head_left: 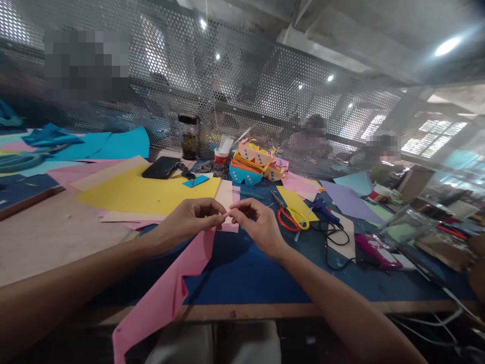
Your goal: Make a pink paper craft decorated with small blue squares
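My left hand and right hand each pinch the pink paper in a tight grip, near the scissors on the counter.

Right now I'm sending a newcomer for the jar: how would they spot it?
Look along the perforated metal screen behind the paper-strewn table. At its foot, left of the red cup, stands the dark glass jar with a black lid. It alone is tall and dark.

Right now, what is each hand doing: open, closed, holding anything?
Left hand: closed, pinching the top end of the pink paper strip.
Right hand: closed, pinching the same end of the strip.
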A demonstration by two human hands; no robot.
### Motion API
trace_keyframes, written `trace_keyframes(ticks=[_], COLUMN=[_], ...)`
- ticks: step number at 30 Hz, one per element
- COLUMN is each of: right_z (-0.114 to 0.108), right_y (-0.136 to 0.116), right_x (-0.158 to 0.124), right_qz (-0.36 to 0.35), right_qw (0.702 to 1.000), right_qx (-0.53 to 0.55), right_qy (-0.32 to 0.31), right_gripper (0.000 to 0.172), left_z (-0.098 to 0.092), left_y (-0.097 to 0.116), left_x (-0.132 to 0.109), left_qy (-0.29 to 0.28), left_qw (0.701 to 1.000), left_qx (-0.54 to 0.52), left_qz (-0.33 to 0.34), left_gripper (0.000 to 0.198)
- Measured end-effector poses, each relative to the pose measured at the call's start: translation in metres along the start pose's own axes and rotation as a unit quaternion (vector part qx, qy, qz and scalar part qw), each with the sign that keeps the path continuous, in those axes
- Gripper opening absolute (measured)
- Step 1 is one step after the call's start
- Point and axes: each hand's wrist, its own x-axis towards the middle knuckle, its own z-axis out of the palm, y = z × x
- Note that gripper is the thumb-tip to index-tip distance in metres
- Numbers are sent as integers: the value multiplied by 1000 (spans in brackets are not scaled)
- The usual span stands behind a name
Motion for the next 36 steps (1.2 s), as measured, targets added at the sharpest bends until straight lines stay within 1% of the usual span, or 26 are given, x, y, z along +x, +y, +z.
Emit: trace_keyframes(ticks=[2,6,8,11,13,15,18,20,22,24,25,29,31,33,36], right_z=[0,1,2,3,1,-1,-7,-11,-14,-14,-13,-8,-6,-4,-3], right_y=[0,2,3,6,6,6,4,3,2,2,2,3,5,8,10], right_x=[0,1,0,-1,-1,-2,-2,-3,-3,-3,-3,-1,0,0,0], right_qz=[-8,-76,-97,-112,-132,-169,-233,-254,-262,-260,-252,-182,-138,-106,-94], right_qw=[1000,994,991,986,980,967,935,916,905,904,911,959,974,981,981], right_qx=[-16,-74,-96,-122,-148,-189,-262,-301,-326,-327,-315,-206,-166,-150,-159], right_qy=[-3,-16,-15,-6,-13,-29,-55,-70,-82,-87,-84,-64,-65,-64,-56], right_gripper=[14,9,8,6,7,7,11,15,17,18,18,16,11,8,7], left_z=[0,1,1,2,2,2,3,3,3,2,2,2,2,1,0], left_y=[0,-2,-3,-2,-1,-1,-1,0,1,2,2,3,2,0,-4], left_x=[0,0,1,1,1,1,0,1,1,2,2,2,2,2,1], left_qy=[-2,12,17,19,19,16,12,9,7,8,9,5,4,4,-1], left_qw=[1000,1000,1000,1000,1000,1000,999,998,998,997,997,998,999,1000,1000], left_qx=[0,11,16,16,10,1,-17,-26,-32,-34,-33,-17,-4,8,25], left_qz=[0,9,8,-6,-17,-25,-36,-47,-59,-63,-63,-55,-37,-18,2], left_gripper=[42,39,39,40,40,40,38,36,34,34,35,38,37,34,33])
